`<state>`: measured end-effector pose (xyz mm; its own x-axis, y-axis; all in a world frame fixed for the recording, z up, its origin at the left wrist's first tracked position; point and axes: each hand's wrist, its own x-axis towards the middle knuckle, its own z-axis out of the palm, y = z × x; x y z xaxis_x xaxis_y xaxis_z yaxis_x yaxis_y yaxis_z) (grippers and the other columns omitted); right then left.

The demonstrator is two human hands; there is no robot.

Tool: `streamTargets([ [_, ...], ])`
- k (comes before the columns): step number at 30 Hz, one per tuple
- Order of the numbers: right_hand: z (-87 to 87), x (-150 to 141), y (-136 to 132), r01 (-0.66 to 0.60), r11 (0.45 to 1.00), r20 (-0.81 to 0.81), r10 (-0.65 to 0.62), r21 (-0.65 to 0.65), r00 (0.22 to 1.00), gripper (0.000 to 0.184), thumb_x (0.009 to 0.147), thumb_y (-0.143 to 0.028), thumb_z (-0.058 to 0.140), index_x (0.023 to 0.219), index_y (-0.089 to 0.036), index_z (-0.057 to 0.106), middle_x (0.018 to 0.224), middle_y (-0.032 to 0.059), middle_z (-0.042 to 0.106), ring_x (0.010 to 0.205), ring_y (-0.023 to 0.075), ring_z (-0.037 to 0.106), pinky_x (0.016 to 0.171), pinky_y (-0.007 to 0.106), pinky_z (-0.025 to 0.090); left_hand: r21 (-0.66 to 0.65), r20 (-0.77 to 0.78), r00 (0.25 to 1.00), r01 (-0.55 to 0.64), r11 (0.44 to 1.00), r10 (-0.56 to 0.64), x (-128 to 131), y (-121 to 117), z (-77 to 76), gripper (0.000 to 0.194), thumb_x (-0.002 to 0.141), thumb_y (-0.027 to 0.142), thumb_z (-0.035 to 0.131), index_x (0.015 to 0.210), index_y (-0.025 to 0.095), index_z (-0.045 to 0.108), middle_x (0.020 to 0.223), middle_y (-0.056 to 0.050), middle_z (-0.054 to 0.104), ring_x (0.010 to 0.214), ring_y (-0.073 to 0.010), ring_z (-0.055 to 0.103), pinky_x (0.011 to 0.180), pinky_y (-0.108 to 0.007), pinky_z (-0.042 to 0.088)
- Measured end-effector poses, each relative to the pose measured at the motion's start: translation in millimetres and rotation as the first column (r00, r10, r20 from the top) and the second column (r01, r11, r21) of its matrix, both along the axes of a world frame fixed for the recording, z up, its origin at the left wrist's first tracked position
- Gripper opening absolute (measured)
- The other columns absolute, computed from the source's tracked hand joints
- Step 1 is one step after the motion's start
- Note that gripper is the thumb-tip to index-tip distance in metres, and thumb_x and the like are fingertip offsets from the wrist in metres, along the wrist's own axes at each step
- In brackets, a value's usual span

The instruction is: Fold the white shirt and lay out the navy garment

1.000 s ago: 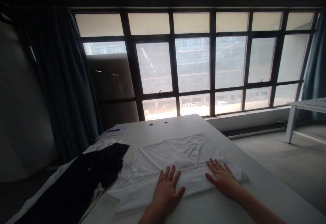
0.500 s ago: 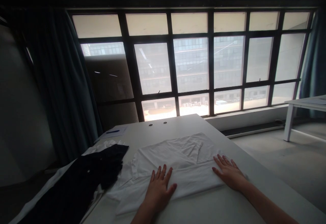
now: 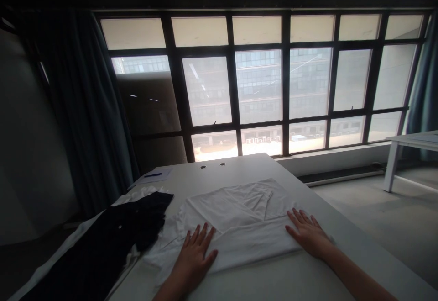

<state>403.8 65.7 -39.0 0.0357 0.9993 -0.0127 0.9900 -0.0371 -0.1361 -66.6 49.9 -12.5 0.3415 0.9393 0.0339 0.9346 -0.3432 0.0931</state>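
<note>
The person's left hand (image 3: 195, 255) is lying palm down on the left part of a white garment (image 3: 239, 205), fingers stretched out and a little spread. The right hand (image 3: 308, 234) is resting near the garment's other end, toward the table's (image 3: 284, 278) right edge, its fingers also extended and parted. Along the left edge a dark garment (image 3: 102, 237) is lying over some white cloth (image 3: 140, 195). Between the hands, the white garment's near part is forming a smooth band; beyond it, the fabric is wrinkling into loose creases toward the far edge. Up by the far left corner, a pen (image 3: 154, 174) is lying on some paper (image 3: 164, 173), and two round fittings (image 3: 212, 166) are sitting close to the far edge. Past the right edge a second table (image 3: 417, 139) is standing, well apart. Behind everything, curtains (image 3: 92, 123) are hanging at both sides of tall, dark-framed windows (image 3: 260, 86).
</note>
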Motion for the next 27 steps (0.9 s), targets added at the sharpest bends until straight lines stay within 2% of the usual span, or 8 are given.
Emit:
streamTargets([
  [4,-1.3,0,-1,-0.008,1.0,0.0,0.008,0.002,1.0,0.08,0.096,-0.071,0.025,0.162,-0.026,0.026,0.169,0.0046,0.017,0.156,0.0304,0.015,0.125,0.056,0.011,0.009,-0.032,0.996,-0.079,0.997,0.079,-40,-2,-0.7,0.069,0.098,0.075,0.027,0.158,0.042,0.023,0.168,0.003,0.018,0.157,-0.0303,0.016,0.127,-0.055,0.014],
  [7,-3.8,-1,-1,-0.007,1.0,-0.001,0.007,0.02,1.0,0.081,0.095,-0.072,0.025,0.161,-0.026,0.027,0.169,0.0049,0.018,0.156,0.0311,0.015,0.124,0.057,0.011,0.022,-0.036,0.993,-0.109,0.994,0.109,-56,-5,-0.2,0.067,0.098,0.074,0.028,0.157,0.042,0.026,0.168,0.003,0.021,0.157,-0.0297,0.017,0.127,-0.054,0.015],
  [14,-7.3,-3,-1,-0.01,0.998,-0.011,0.01,0.066,1.0,0.078,0.096,-0.069,0.031,0.159,-0.025,0.034,0.167,0.0074,0.025,0.155,0.0324,0.02,0.123,0.058,0.014,0.011,-0.021,0.99,-0.137,0.99,0.137,-55,-7,3.2,0.067,0.098,0.073,0.031,0.157,0.04,0.03,0.167,0.002,0.024,0.156,-0.0295,0.018,0.127,-0.054,0.015],
  [19,-0.1,-11,-4,-0.01,0.979,0.056,-0.002,0.206,0.998,0.057,0.098,-0.052,0.04,0.146,-0.026,0.055,0.159,0.012,0.043,0.149,0.0355,0.033,0.119,0.067,0.014,0.005,-0.006,0.991,-0.133,0.991,0.133,-54,-7,4.4,0.068,0.097,0.073,0.031,0.157,0.04,0.032,0.167,0.002,0.026,0.156,-0.0291,0.018,0.127,-0.054,0.015],
  [21,7.2,-22,-8,-0.079,0.958,0.069,0.062,0.276,0.996,0.051,0.098,-0.045,0.041,0.138,-0.023,0.063,0.155,0.0142,0.047,0.147,0.0347,0.038,0.12,0.064,0.016,0.006,-0.005,0.99,-0.138,0.99,0.138,-54,-7,3.7,0.068,0.097,0.073,0.031,0.156,0.04,0.032,0.167,0.002,0.026,0.156,-0.0295,0.018,0.127,-0.055,0.014],
  [23,14.2,-37,-15,-0.202,0.921,0.036,0.201,0.334,0.979,0.05,0.101,-0.046,0.039,0.137,-0.022,0.064,0.156,0.0136,0.046,0.147,0.032,0.039,0.123,0.057,0.018,0.007,-0.003,0.99,-0.139,0.99,0.139,-53,-7,3.0,0.067,0.098,0.072,0.033,0.156,0.04,0.032,0.167,0.001,0.026,0.156,-0.03,0.018,0.126,-0.055,0.014],
  [25,18.4,-55,-22,-0.332,0.88,-0.023,0.361,0.34,0.932,0.055,0.102,-0.052,0.038,0.145,-0.025,0.057,0.16,0.0101,0.04,0.15,0.0301,0.034,0.125,0.053,0.018,0.007,0.0,0.991,-0.137,0.991,0.137,-53,-7,2.6,0.066,0.098,0.071,0.033,0.157,0.04,0.032,0.167,0.001,0.026,0.156,-0.0303,0.018,0.126,-0.055,0.014],
  [27,19.2,-70,-28,-0.438,0.858,-0.089,0.475,0.268,0.876,0.062,0.101,-0.059,0.037,0.154,-0.028,0.046,0.164,0.0066,0.033,0.153,0.0294,0.028,0.126,0.051,0.018,0.005,0.004,0.991,-0.135,0.991,0.135,-53,-7,2.4,0.066,0.098,0.071,0.033,0.157,0.04,0.032,0.167,0.001,0.026,0.156,-0.0302,0.018,0.126,-0.055,0.014],
])
